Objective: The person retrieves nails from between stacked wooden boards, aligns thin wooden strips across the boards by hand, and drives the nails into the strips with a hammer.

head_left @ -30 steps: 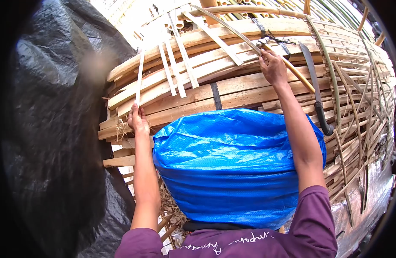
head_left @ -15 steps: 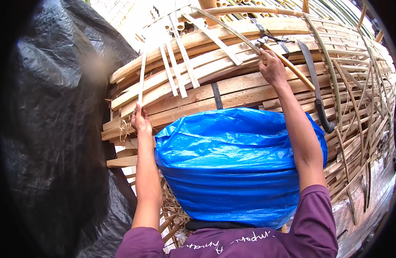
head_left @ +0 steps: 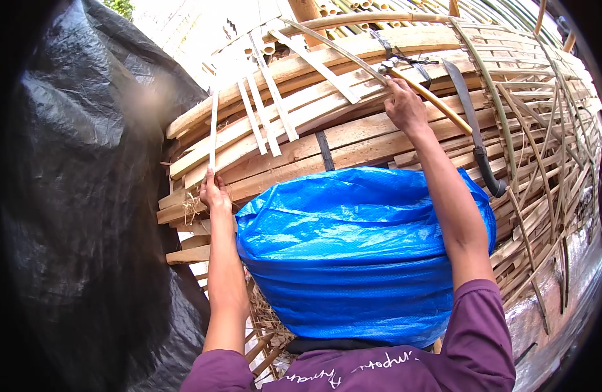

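Observation:
My left hand (head_left: 215, 192) is closed on the lower end of a thin pale bamboo strip (head_left: 214, 130) at the left of the wooden slats. My right hand (head_left: 406, 108) pinches the near end of another length of bamboo strip (head_left: 340, 50), which slants away to the upper left. Whether both ends belong to one bent strip I cannot tell in the glare. Just beyond my right fingers lies a hammer (head_left: 438, 101) with a wooden handle. Between my hands, several loose strips (head_left: 275, 98) rest across the slats (head_left: 285, 157).
A machete (head_left: 463, 95) with a black handle lies right of the hammer. Blue tarp (head_left: 366, 255) covers my lap. Black plastic sheeting (head_left: 85, 215) hangs at the left. Woven bamboo lattice (head_left: 529, 144) extends along the right, and bamboo poles (head_left: 360, 6) are stacked at the back.
The view has shifted slightly, so the slats and tools sit a little differently in it. Both hands keep their grip on the strip ends, with hardly any movement.

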Tool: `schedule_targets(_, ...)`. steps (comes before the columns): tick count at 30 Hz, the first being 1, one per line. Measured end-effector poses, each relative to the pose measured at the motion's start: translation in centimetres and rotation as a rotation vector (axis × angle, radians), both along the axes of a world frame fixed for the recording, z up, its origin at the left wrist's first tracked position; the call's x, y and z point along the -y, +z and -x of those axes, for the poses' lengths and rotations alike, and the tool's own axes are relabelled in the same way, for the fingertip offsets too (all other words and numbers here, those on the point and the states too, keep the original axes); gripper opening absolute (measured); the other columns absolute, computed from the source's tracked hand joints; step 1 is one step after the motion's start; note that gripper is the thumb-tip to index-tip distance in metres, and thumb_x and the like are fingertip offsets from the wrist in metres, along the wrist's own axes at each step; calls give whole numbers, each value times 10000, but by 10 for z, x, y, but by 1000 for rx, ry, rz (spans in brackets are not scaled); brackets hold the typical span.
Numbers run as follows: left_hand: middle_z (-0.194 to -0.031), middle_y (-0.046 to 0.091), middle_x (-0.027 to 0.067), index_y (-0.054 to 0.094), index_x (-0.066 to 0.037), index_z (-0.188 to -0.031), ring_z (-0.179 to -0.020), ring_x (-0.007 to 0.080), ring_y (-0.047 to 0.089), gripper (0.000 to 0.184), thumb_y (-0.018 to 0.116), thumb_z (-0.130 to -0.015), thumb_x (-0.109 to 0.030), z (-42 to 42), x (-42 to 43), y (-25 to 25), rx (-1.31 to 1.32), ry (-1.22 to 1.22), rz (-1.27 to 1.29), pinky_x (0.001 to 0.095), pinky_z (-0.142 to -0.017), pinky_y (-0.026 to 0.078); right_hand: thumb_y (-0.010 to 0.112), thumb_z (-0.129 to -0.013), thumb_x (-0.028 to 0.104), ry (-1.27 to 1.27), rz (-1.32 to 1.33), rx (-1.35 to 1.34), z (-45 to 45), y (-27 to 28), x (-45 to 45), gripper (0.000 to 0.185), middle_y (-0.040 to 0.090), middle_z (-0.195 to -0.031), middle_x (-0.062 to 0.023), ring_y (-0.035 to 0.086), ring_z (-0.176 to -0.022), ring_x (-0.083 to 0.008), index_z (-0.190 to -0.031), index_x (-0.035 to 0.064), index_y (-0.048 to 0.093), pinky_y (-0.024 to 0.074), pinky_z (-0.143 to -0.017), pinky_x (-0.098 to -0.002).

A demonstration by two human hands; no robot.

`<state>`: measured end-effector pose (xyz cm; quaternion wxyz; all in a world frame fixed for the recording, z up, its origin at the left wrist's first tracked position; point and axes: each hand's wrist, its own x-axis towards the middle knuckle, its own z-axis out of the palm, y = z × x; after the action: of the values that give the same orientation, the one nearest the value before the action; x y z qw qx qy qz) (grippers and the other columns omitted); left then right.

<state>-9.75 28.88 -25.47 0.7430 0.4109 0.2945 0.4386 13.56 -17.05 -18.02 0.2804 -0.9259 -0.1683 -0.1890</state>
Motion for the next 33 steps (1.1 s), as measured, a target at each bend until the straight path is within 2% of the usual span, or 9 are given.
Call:
schedule_targets(2, -882, 669, 27, 641, -61, -941, -786, 116, 646, 193, 793, -842, -128, 1, -4, -3, 0, -4, -8, 192, -668, 553, 557, -856, 114, 1, -1, -5, 2, 0, -1, 466, 575, -1344, -74, 644, -1082, -333, -1322, 105, 579, 527, -927, -461)
schedule_targets(7, -864, 672, 32, 650, -59, -953, -755, 111, 651, 153, 756, -878, -141, 0, -1, 1, -19, -15, -20, 174, -652, 549, 610, -848, 133, 38, -91, -114, 1, 5, 3, 482, 551, -1373, -67, 609, -1152, -309, -1329, 122, 580, 500, -984, -429)
schedule_targets(10, -864, 671, 30, 653, -58, -958, -756, 113, 652, 154, 754, -879, -143, 0, -3, 1, -36, 0, -24, 175, -652, 551, 620, -847, 134, 88, -88, -102, -5, 4, 9, 486, 557, -1362, -69, 605, -1159, -304, -1332, 125, 578, 501, -984, -427)
schedule_targets(14, -875, 672, 31, 655, -58, -962, -763, 115, 655, 156, 753, -881, -148, 0, -6, -1, -35, -19, -51, 177, -659, 552, 613, -843, 131, 12, -5, -100, 5, 10, 3, 440, 574, -1341, -67, 614, -1141, -309, -1282, 118, 612, 494, -995, -430)
schedule_targets(15, -880, 671, 35, 654, -62, -965, -766, 116, 654, 161, 754, -882, -157, 1, -9, -2, -31, -42, -60, 180, -660, 550, 599, -839, 149, 29, -12, -54, 2, 6, 4, 436, 588, -1322, -90, 611, -1134, -318, -1270, 86, 622, 498, -977, -423)
schedule_targets(20, -879, 668, 28, 667, -72, -961, -784, 121, 653, 151, 754, -884, -169, -1, -9, -2, -33, -28, -44, 192, -666, 549, 600, -842, 161, 53, -109, -6, -7, -1, 7, 405, 636, -1258, -110, 625, -1114, -319, -1238, 87, 649, 504, -962, -431)
schedule_targets(24, -892, 659, 18, 677, -60, -985, -757, 107, 625, 153, 744, -891, -161, -1, -6, 1, -48, -9, -5, 192, -666, 555, 627, -888, 263, 34, -68, -41, -10, 1, 7, 350, 667, -1172, -84, 658, -1042, -329, -1214, 143, 662, 525, -918, -459)
schedule_targets(27, -915, 680, 30, 685, -55, -970, -780, 109, 634, 134, 753, -877, -123, 0, -1, 6, -26, -10, 12, 192, -691, 545, 643, -923, 404, 19, -91, -43, -18, -3, 6, 318, 707, -1075, -74, 687, -964, -313, -1120, 169, 726, 544, -852, -460)
schedule_targets(33, -905, 674, 48, 677, -20, -1001, -774, 131, 633, 173, 756, -872, -105, 6, -7, 14, -45, -65, 125, 219, -695, 563, 683, -902, 391, -80, -187, -19, -20, -4, 0, 268, 740, -1011, -43, 711, -858, -283, -1069, 198, 763, 560, -750, -404)
